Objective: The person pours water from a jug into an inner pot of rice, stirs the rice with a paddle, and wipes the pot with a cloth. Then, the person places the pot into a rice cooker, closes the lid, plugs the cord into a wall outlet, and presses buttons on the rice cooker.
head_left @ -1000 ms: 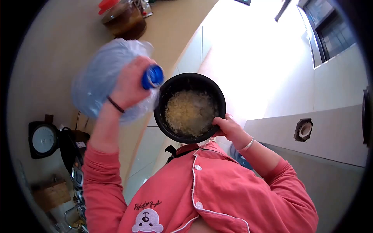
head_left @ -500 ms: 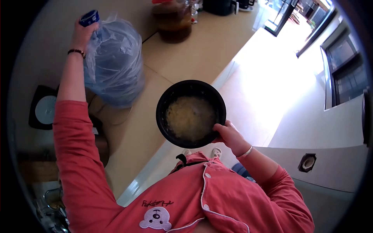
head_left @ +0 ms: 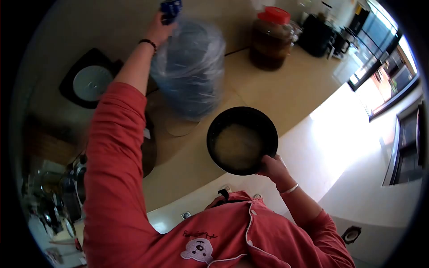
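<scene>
Gripped at its rim by the right hand (head_left: 274, 170), the pot (head_left: 243, 115) holds pale food (head_left: 238, 146), while the left hand (head_left: 161, 30) grasps the jug (head_left: 192, 73) by its blue top (head_left: 170, 10).

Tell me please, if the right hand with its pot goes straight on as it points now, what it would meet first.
The right hand would probably bring the pot against the bag-covered bottle beyond it, though one view leaves the height above the counter unclear.

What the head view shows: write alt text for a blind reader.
A person's right hand holds a round black pot of pale contents by its rim; the left hand grasps the blue top of a large plastic-wrapped bottle. A red-lidded jar of brown liquid stands on the beige counter.
</scene>
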Demonstrator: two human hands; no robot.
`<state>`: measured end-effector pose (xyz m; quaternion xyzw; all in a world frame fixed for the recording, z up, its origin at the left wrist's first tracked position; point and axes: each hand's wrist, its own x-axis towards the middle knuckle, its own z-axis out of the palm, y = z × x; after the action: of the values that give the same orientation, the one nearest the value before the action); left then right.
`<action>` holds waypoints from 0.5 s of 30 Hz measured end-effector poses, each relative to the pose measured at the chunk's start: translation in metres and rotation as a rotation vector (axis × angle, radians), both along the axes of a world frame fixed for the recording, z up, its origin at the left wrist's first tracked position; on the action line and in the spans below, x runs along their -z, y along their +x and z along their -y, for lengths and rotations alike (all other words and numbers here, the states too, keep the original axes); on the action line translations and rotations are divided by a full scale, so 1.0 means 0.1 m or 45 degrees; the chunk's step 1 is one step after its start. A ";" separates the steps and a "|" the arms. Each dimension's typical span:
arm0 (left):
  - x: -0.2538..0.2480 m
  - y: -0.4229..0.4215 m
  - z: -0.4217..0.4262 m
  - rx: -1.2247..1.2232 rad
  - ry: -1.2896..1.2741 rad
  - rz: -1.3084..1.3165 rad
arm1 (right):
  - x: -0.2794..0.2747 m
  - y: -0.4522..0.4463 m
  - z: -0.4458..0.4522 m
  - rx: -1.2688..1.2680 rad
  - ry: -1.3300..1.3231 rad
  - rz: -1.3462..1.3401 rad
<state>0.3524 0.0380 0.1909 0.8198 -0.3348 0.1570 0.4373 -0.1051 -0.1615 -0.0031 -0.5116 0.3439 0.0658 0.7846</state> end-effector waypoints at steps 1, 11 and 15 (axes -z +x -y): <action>0.12 0.03 -0.05 0.044 -0.067 0.011 | -0.01 0.03 -0.02 0.009 0.001 0.010; 1.62 -1.17 -0.57 -0.700 -1.166 -0.330 | 0.00 0.08 0.08 -0.062 0.066 -0.017; 1.68 -1.51 -0.62 -0.598 -1.144 -0.948 | 0.32 0.21 0.81 -0.373 -1.128 0.020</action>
<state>0.2019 0.0999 0.0226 0.6074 0.1275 0.0783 0.7802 -0.0837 -0.2425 -0.0346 -0.8410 0.2569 0.0189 0.4757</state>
